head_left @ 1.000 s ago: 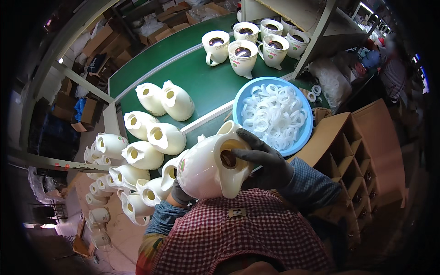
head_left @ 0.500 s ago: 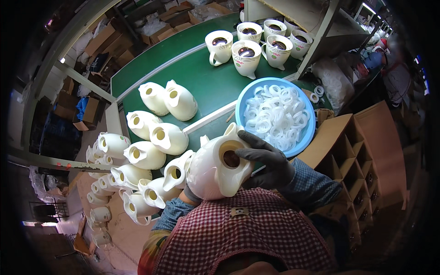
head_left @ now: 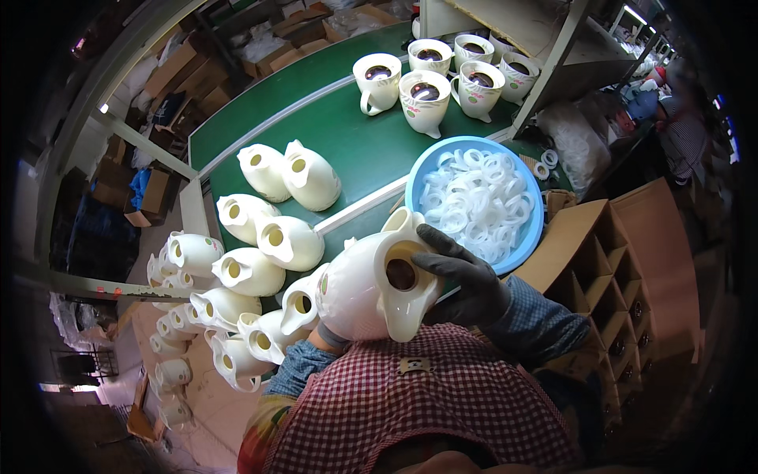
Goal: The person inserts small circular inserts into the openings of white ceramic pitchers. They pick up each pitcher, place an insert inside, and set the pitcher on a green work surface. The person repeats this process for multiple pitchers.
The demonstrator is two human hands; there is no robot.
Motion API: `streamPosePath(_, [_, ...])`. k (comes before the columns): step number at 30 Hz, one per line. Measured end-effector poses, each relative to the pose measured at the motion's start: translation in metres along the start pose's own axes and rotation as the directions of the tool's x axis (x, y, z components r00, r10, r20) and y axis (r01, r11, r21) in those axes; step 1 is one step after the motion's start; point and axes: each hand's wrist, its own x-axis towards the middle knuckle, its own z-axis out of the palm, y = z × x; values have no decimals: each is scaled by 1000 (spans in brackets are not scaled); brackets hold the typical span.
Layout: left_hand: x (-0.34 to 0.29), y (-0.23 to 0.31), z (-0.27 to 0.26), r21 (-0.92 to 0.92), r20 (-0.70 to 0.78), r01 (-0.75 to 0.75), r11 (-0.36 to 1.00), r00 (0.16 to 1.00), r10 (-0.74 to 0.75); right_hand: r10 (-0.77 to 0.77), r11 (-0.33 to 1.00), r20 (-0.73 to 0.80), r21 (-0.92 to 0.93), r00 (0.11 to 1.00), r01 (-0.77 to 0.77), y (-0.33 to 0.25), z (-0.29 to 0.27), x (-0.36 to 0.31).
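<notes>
Jug: I see the glossy cream, bulbous spouted jug (head_left: 347, 296) before the red-and-white checked apron (head_left: 410, 395), its foreshortened long axis running from base at 8 o'clock to mouth at 2.
Right hand: the grey-gloved right hand (head_left: 467, 283) is nearer the mouth, fingers extended against the rim, the jug toward their 8 o'clock; thumb hidden, so I cannot tell whether they grasp.
Left hand: the grey-gloved left hand (head_left: 331, 337) is mostly covered behind the jug's lower side; its finger state I cannot tell.
Basin: round pale-blue plastic basin (head_left: 538, 215) of translucent rings (head_left: 474, 205), 2 o'clock from the jug.
Lying jugs: cream, 10 o'clock (head_left: 304, 246).
</notes>
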Motion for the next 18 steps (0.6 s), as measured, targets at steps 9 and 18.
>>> streamPosePath(9, [-9,-30,-22,-35,45,-25,999,999,26,6,992,-7,-126,1000,-7,-3,-1,4])
streamPosePath(18, [-51,-84,-47,-351,-129,89,932,981,-142,40,970,-50,-236,998,-51,12,-8,6])
